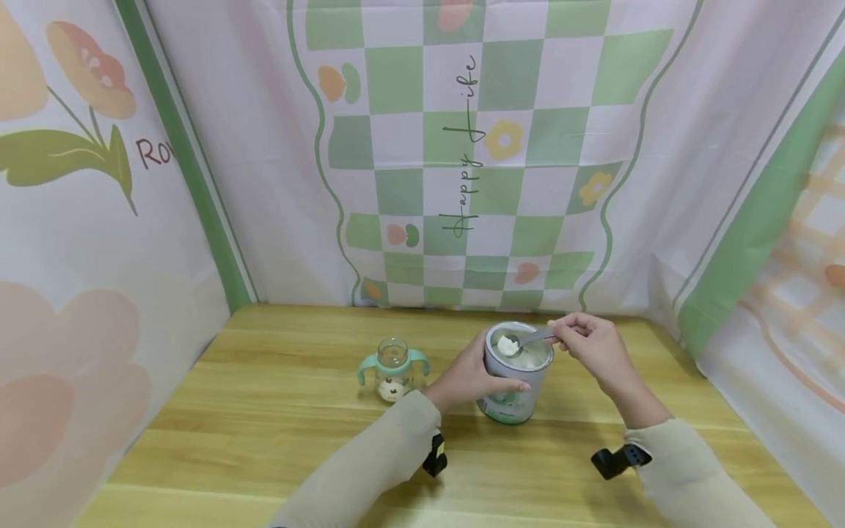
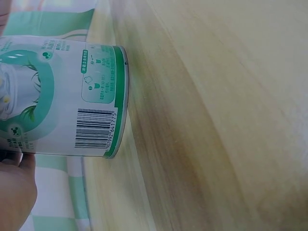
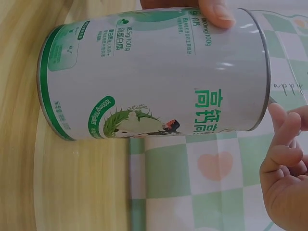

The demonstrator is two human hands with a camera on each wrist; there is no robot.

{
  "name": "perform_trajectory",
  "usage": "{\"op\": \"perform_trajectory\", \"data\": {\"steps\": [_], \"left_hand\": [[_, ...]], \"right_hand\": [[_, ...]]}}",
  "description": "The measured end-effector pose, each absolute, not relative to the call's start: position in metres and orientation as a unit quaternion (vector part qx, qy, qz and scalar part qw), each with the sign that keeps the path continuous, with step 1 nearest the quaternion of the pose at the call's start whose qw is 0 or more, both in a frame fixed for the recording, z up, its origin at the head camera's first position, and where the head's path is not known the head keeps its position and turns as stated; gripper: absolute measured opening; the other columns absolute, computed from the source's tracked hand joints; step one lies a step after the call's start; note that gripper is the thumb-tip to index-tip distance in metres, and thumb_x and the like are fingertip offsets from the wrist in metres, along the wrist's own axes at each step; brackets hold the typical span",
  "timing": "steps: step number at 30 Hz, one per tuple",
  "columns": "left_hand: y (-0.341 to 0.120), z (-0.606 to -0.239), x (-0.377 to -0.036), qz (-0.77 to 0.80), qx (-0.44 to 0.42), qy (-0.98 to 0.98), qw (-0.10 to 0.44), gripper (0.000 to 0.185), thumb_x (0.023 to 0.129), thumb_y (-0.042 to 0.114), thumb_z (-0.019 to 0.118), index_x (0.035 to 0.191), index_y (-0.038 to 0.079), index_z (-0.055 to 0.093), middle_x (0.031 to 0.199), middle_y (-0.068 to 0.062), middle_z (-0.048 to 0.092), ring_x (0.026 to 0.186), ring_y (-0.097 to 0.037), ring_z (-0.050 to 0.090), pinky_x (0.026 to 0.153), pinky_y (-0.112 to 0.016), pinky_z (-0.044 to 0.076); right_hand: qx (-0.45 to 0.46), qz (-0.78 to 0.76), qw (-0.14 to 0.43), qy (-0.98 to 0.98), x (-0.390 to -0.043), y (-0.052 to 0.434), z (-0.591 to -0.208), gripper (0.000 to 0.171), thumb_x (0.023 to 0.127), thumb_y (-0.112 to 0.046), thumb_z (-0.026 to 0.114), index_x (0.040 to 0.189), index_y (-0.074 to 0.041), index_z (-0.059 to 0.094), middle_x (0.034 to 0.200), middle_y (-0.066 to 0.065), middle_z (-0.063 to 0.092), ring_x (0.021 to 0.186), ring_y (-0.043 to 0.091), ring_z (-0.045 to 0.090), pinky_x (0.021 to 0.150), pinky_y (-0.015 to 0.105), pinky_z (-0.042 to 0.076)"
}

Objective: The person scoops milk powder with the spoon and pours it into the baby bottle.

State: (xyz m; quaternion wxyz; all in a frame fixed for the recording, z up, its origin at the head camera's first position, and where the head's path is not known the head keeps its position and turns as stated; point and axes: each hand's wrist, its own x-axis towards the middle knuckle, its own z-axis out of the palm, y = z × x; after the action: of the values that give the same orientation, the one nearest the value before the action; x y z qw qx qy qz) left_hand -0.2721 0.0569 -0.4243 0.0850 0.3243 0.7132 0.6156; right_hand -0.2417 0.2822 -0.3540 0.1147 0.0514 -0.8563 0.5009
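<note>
Powder tin (image 1: pixel 517 381): upright on worktop (image 1: pixel 277 411), gripped by left hand (image 1: pixel 470 378); right hand (image 1: pixel 594 345) pinches loaded spoon (image 1: pixel 521 342) above its open mouth.

Small print on the can (image 2: pixel 72 96) too fine to read in either wrist view. Left hand (image 2: pixel 14 192) cut off at the left wrist picture's lower corner, only a slice of it showing beside the can's wall. Right hand (image 3: pixel 286 163) clipped by the right wrist picture's edge; spoon (image 1: pixel 524 341) handle buried under its curled fingers (bowl heaped with white powder, grain indistinct). Bottle (image 1: pixel 392 369) contents too small to tell.
</note>
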Motion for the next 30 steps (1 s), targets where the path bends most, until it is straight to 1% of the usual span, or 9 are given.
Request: {"op": "perform_trajectory", "data": {"steps": [4,7,11,14,18,21,25,30], "left_hand": [[0.0573,-0.4245,-0.2724,0.614,0.320,0.717,0.082,0.088,0.080,0.025,0.088,0.149,0.030,0.035,0.132,0.013,0.052,0.118,-0.006,0.054,0.100,-0.031,0.045],[0.0575,-0.4247,-0.2728,0.612,0.315,0.721,0.083,0.089,0.079,0.026,0.089,0.149,0.030,0.034,0.132,0.013,0.052,0.119,-0.008,0.054,0.101,-0.031,0.044],[0.0579,-0.4246,-0.2733,0.608,0.309,0.726,0.086,0.091,0.079,0.028,0.089,0.150,0.028,0.033,0.133,0.013,0.051,0.121,-0.011,0.054,0.101,-0.032,0.044],[0.0581,-0.4240,-0.2737,0.604,0.304,0.731,0.087,0.092,0.079,0.028,0.089,0.151,0.027,0.032,0.134,0.012,0.050,0.121,-0.011,0.054,0.101,-0.034,0.044],[0.0580,-0.4235,-0.2739,0.600,0.291,0.740,0.090,0.094,0.077,0.031,0.090,0.150,0.027,0.032,0.134,0.012,0.048,0.120,-0.009,0.053,0.101,-0.034,0.044],[0.0579,-0.4235,-0.2736,0.597,0.282,0.745,0.093,0.094,0.076,0.033,0.090,0.150,0.027,0.032,0.133,0.013,0.048,0.120,-0.008,0.052,0.101,-0.035,0.044],[0.0578,-0.4233,-0.2726,0.598,0.273,0.747,0.100,0.095,0.076,0.033,0.090,0.150,0.028,0.032,0.133,0.013,0.047,0.122,-0.012,0.052,0.102,-0.036,0.043],[0.0574,-0.4216,-0.2735,0.600,0.276,0.745,0.097,0.097,0.076,0.032,0.090,0.152,0.028,0.029,0.134,0.012,0.046,0.123,-0.014,0.052,0.102,-0.036,0.043]], "right_hand": [[0.049,0.545,0.089,-0.832,-0.2433,0.2854,-0.3540,0.040,0.101,-0.030,0.064,0.107,0.010,0.064,0.082,0.000,0.071,0.073,0.008,0.058,0.064,0.022,0.051],[0.046,0.578,0.070,-0.812,-0.2441,0.2872,-0.3531,0.035,0.101,-0.029,0.063,0.103,0.006,0.065,0.083,0.000,0.071,0.074,0.008,0.057,0.063,0.020,0.051],[0.044,0.629,0.047,-0.775,-0.2445,0.2879,-0.3516,0.024,0.101,-0.026,0.064,0.095,-0.003,0.067,0.081,-0.002,0.071,0.072,0.007,0.056,0.060,0.018,0.049],[0.043,0.651,0.035,-0.757,-0.2444,0.2877,-0.3508,0.023,0.100,-0.024,0.065,0.095,-0.001,0.066,0.080,-0.003,0.070,0.071,0.006,0.056,0.057,0.017,0.047],[0.041,0.662,0.028,-0.748,-0.2435,0.2882,-0.3504,0.025,0.100,-0.023,0.065,0.098,0.002,0.065,0.080,-0.003,0.070,0.071,0.005,0.055,0.056,0.017,0.046],[0.039,0.669,0.027,-0.742,-0.2427,0.2888,-0.3499,0.021,0.100,-0.022,0.065,0.095,-0.001,0.067,0.081,-0.002,0.070,0.071,0.006,0.056,0.057,0.017,0.046],[0.043,0.672,0.030,-0.739,-0.2421,0.2891,-0.3492,0.017,0.100,-0.022,0.065,0.091,-0.008,0.069,0.080,-0.003,0.070,0.071,0.007,0.057,0.057,0.018,0.047],[0.046,0.681,0.031,-0.730,-0.2428,0.2878,-0.3466,0.019,0.099,-0.024,0.066,0.094,-0.006,0.069,0.080,-0.003,0.069,0.071,0.007,0.057,0.056,0.018,0.047]]}}
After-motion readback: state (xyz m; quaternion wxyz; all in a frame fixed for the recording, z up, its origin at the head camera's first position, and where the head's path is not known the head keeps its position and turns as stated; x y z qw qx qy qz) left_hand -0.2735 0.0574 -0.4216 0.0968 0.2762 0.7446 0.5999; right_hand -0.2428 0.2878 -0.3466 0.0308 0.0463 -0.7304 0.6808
